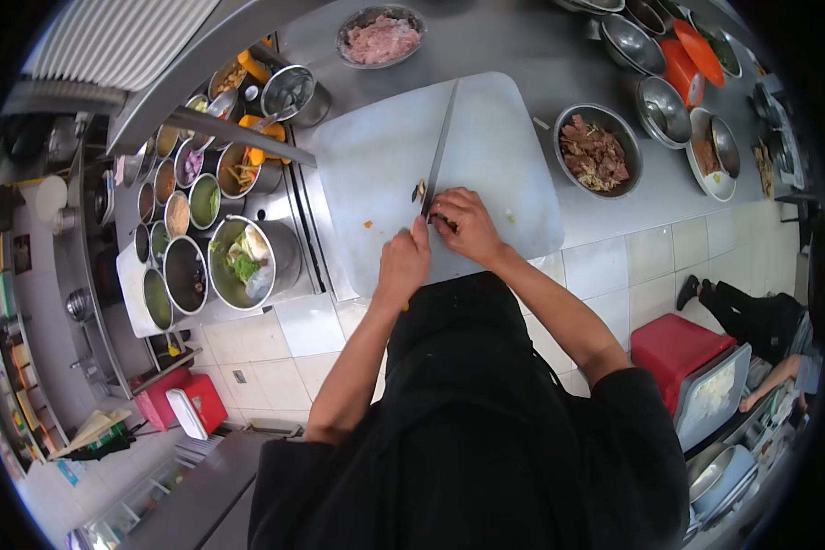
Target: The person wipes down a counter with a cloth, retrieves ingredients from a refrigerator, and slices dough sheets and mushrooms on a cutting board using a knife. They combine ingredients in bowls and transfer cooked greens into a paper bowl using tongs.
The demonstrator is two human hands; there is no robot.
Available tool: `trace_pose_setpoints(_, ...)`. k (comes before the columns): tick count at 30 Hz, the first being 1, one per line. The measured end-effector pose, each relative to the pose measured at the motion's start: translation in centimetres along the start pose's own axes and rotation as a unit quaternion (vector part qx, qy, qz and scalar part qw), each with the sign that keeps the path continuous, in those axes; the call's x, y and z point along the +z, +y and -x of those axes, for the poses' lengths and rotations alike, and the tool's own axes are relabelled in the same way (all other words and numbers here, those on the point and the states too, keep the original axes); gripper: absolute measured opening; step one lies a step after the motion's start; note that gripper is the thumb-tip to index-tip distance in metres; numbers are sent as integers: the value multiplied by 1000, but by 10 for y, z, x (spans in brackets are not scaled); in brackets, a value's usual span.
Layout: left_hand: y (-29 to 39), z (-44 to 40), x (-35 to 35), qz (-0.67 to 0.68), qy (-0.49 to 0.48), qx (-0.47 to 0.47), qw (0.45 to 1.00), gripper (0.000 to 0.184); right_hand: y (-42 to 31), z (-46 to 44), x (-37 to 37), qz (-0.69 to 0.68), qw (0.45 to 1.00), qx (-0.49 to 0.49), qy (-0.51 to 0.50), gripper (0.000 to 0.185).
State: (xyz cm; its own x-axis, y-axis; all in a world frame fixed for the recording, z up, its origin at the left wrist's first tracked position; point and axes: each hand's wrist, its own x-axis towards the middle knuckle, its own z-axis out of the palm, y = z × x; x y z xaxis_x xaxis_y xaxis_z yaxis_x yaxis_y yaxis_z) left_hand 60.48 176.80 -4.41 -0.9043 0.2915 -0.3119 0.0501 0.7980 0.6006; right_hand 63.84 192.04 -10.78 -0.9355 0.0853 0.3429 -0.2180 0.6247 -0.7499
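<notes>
The left grip (403, 266) clamps a long, grey steel knife (441, 147), probably stiff and best held by its handle, beside the curled right grip (468, 225), whose hold is unclear.

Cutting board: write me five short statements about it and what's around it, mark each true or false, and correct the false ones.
1. The left hand grips the knife. True.
2. The knife's tip points toward the person. False: it points away.
3. The right hand is off the board. False: it is over the board, beside the blade.
4. The mince bowl stands beyond the board's far edge. True.
5. The bowl of brown meat is left of the board. False: it is on the right.
</notes>
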Motion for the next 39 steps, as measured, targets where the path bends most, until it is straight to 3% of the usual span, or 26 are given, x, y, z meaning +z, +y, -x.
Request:
trace_pose_setpoints(3, 16, -12, -20, 12, -43, -64, 997, 61, -10, -6, -21, -57, 995, 79, -16, 47)
trace_pose_setpoints(7, 26, 9, -36, 33, -28, -47, 998, 64, -26, -8, -49, -66, 990, 129, -3, 61)
trace_pose_setpoints(10, 24, 18, -30, 42, -31, -50, 997, 65, -13, -2, -42, 19, 990, 115, 77, 51)
trace_pose_setpoints(13, 16, 27, -18, 18, -43, -47, 998, 64, 1, -1, -36, 17, 979, 189, 72, 34)
trace_pose_setpoints(16, 7, 30, -6, 10, -42, -48, 998, 62, -1, -4, -34, -115, 971, 204, 44, 17)
trace_pose_setpoints(19, 9, 27, -8, -6, -45, -57, 997, 62, -6, -3, -28, -95, 981, 160, 46, 11)
trace_pose_setpoints(22, 21, 24, -25, -10, -62, -77, 995, 63, -4, 1, -24, -52, 995, 84, 35, 9)
trace_pose_setpoints(28, 10, 31, -8, -34, -55, -72, 995, 63, 4, 3, -24, -28, 998, 38, 29, 11)
trace_pose_setpoints(33, 19, -5, 0, -29, -44, -54, 997, 63, 0, 7, -19, -24, 998, 31, 54, 9)
trace_pose_setpoints(39, 23, 14, -29, -45, -76, -77, 993, 61, -3, -1, -12, 30, 997, 23, 65, 5)
